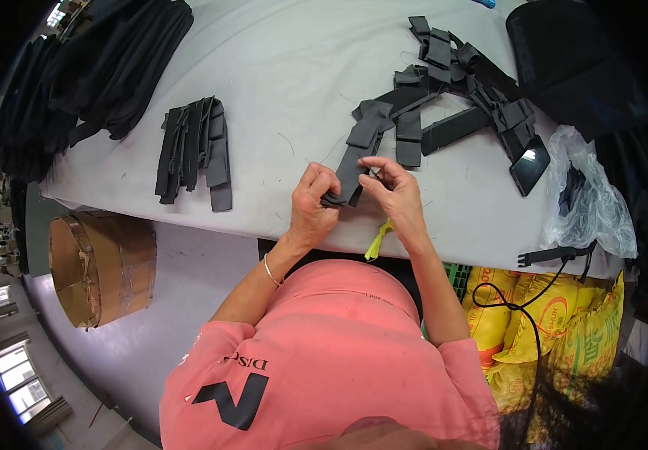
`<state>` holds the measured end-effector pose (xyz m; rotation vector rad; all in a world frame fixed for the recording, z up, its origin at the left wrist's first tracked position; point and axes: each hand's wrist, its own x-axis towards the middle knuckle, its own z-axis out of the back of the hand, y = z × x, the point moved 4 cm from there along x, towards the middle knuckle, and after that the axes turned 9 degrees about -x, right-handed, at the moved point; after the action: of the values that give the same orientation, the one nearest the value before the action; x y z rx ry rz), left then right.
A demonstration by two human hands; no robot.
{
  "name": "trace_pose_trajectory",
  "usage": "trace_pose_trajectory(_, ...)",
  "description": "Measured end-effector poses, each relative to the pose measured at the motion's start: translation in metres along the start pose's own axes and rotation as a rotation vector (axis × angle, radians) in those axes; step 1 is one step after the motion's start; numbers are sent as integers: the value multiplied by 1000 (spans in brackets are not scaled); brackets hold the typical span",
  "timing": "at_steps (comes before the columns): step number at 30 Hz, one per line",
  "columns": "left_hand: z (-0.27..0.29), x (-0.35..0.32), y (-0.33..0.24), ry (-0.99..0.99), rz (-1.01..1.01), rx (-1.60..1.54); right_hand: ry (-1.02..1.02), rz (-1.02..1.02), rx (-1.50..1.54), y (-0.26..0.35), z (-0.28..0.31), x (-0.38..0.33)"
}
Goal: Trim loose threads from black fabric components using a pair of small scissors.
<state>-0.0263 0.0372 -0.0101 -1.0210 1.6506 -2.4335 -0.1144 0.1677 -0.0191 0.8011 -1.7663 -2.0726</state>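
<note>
My left hand [315, 204] is closed on the near end of a dark grey fabric strip [351, 166] at the table's front edge. The strip runs away from me, with a folded piece on its far part. Thumb and forefinger of my right hand [399, 196] pinch together at the strip's right side; a small dark thing shows there, too small to make out. Below that hand hangs a bright yellow ribbon-like piece [378, 240]. Beyond lies a loose heap of similar dark strips [451, 67]. To the left, more strips lie in a neat bundle [195, 150].
Dark garments [118, 67] are piled at the far left of the pale-covered table [279, 75]. On the right lie a phone [530, 165], a clear plastic bag [590, 202] and a black buckle strap [552, 256]. Below stand yellow sacks [541, 315] and a cardboard container [118, 270].
</note>
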Motion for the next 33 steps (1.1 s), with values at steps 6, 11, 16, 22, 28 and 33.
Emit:
trace_pose_trajectory(6, 3, 1, 2, -84, 9, -33, -222, 122, -258, 16, 24, -20)
trace_pose_trajectory(11, 3, 2, 3, -137, 26, -90, -266, 257, -353, 20, 19, -36)
trace_pose_trajectory(16, 3, 1, 5, -141, 28, -81, -265, 377, -482, 36, 6, -40)
trace_pose_trajectory(22, 4, -2, -3, -114, 3, -12, -300, 405, -661, 36, 0, -38)
trace_pose_trajectory(28, 4, -5, -2, -91, -64, 57, -303, 355, -630, 32, 2, -38)
trace_pose_trajectory(33, 4, -7, 0, -104, -67, 100, -311, 372, -724, 36, 3, -40)
